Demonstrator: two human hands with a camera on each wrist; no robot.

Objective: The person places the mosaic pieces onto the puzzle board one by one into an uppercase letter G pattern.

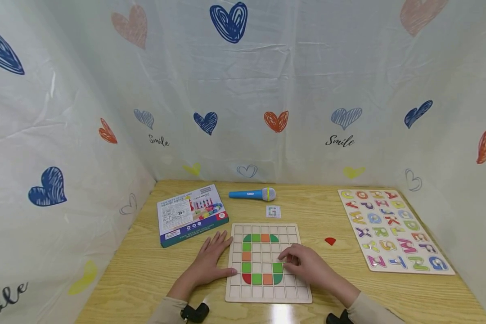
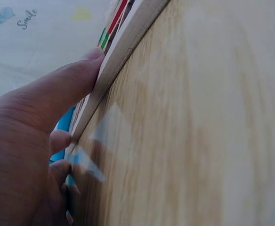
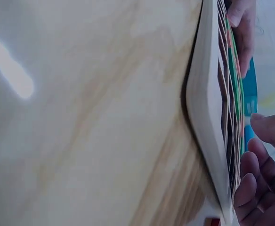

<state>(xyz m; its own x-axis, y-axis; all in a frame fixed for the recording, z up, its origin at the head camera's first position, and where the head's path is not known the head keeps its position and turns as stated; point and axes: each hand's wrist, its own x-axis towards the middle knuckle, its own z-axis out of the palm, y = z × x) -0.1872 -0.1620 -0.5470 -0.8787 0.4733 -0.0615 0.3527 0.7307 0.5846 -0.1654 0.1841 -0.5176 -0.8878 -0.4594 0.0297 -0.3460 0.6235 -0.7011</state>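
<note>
A pale wooden grid board (image 1: 263, 294) lies in front of me in the head view. Green and orange squares, such as a green square tile (image 1: 277, 268), form a ring on it with rounded corner pieces. One corner is a red rounded piece (image 1: 246, 278); the others are green. My left hand (image 1: 207, 263) spreads over the board's left edge, its thumb touching the side. Over the right part of the board, my right hand (image 1: 305, 265) hovers or rests with fingers loosely bent, thumb beside the green tile. In the right wrist view nothing shows between thumb and fingers.
A red quarter-round piece (image 1: 330, 241) lies right of the board. Behind the board are a small pattern card (image 1: 273, 212) and a blue toy microphone (image 1: 247, 194). A game box (image 1: 192, 213) stands at left, an alphabet puzzle board (image 1: 393, 231) at right.
</note>
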